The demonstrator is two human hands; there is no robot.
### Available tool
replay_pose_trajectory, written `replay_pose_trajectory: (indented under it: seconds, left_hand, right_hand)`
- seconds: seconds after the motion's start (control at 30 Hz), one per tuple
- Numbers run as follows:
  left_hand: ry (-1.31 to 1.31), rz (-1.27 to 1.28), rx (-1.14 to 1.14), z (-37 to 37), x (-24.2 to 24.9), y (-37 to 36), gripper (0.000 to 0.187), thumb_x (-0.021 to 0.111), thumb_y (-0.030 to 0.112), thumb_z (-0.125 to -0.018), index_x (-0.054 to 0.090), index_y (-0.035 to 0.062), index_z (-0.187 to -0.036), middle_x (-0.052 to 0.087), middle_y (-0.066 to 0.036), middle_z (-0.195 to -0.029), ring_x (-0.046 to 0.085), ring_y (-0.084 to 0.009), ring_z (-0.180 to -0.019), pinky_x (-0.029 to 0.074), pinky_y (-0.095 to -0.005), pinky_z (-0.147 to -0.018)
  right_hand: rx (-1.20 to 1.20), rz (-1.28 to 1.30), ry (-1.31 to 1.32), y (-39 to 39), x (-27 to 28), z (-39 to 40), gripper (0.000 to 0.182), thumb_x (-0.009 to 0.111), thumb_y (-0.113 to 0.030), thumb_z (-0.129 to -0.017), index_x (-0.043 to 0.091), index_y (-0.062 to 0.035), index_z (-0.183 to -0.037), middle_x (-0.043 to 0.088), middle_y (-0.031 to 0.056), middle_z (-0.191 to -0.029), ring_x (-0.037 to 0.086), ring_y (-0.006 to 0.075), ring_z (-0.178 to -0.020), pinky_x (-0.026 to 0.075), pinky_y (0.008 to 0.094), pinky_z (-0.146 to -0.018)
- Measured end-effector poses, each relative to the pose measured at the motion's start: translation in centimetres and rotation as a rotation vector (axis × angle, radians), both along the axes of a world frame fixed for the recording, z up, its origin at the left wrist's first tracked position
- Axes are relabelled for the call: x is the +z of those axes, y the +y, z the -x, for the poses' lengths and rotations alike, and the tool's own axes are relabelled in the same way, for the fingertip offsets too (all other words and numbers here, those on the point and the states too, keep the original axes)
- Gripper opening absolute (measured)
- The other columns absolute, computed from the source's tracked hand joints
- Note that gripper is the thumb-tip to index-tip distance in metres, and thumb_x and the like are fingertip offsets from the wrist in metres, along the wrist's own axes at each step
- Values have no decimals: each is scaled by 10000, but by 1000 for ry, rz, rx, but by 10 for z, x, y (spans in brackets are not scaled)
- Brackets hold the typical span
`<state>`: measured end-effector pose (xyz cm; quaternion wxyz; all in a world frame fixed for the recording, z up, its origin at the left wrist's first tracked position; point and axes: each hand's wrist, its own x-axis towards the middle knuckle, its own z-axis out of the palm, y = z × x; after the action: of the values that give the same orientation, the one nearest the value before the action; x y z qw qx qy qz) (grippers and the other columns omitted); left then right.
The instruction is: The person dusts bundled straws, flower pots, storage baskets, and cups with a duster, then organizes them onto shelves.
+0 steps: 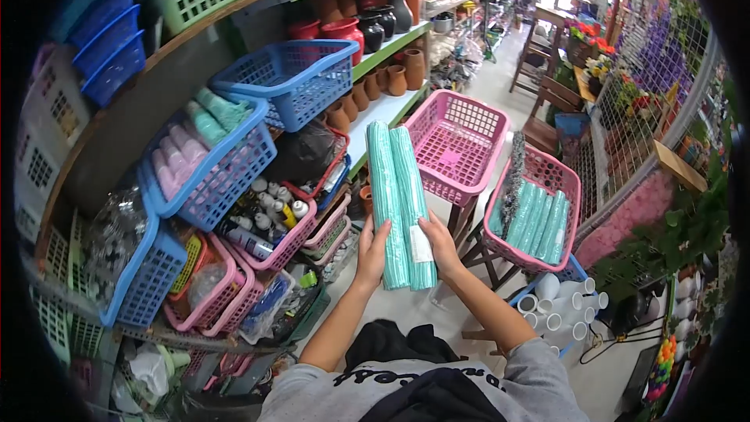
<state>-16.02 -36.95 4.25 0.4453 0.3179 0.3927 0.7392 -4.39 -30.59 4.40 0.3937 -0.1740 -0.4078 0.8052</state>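
Two long mint-green wrapped rolls (pixel 388 203) stand side by side in front of me, held up over the floor. My left hand (pixel 373 252) grips the left roll from its outer side. Around the lower part of the right roll closes my right hand (pixel 439 245), beside a white label (pixel 420 243). What lies inside the wrapping cannot be made out. Similar green rolls (pixel 539 223) lie in a pink basket (pixel 569 180) to the right, with a grey tinsel strand (pixel 514 180) along its left side. Another pink basket (pixel 496 121) stands just beyond my hands.
On the left, shelves carry blue baskets (pixel 234 176), one with pink and green rolls. Clay and glazed vases (pixel 396 78) line the middle shelves. White tubes (pixel 555 320) sit low at right. A wire fence (pixel 664 70) with flowers borders the aisle, where wooden chairs (pixel 547 113) stand.
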Motion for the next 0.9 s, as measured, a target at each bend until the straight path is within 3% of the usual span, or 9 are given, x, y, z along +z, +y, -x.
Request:
replay_pose_trajectory:
  seconds: [0.33,0.73,0.9]
  left_hand:
    - [68,-5,143,29,22,-85,373,445,142,-892,382,-17,-1224,496,-81,-1127,479,-117,-999,371,-254,-870]
    - [145,9,266,91,56,-194,392,443,165,-893,372,-4,-1239,501,-75,-1120,475,-116,-1000,364,-258,-873]
    - [132,-18,250,108,83,-223,442,430,160,-890,311,-3,-1284,461,-86,-1188,441,-133,-1074,335,-262,-918]
  right_hand:
    - [112,-9,37,-69,24,38,468,454,-165,-871,304,-19,-1289,482,92,-1147,492,139,-1020,396,260,-850]
    - [147,-281,85,-167,48,110,560,539,-58,-809,270,16,-1295,417,103,-1219,417,154,-1106,331,268,-926]
    - [123,-397,78,-183,61,134,564,544,-69,-806,277,22,-1295,412,106,-1224,411,155,-1109,325,264,-929]
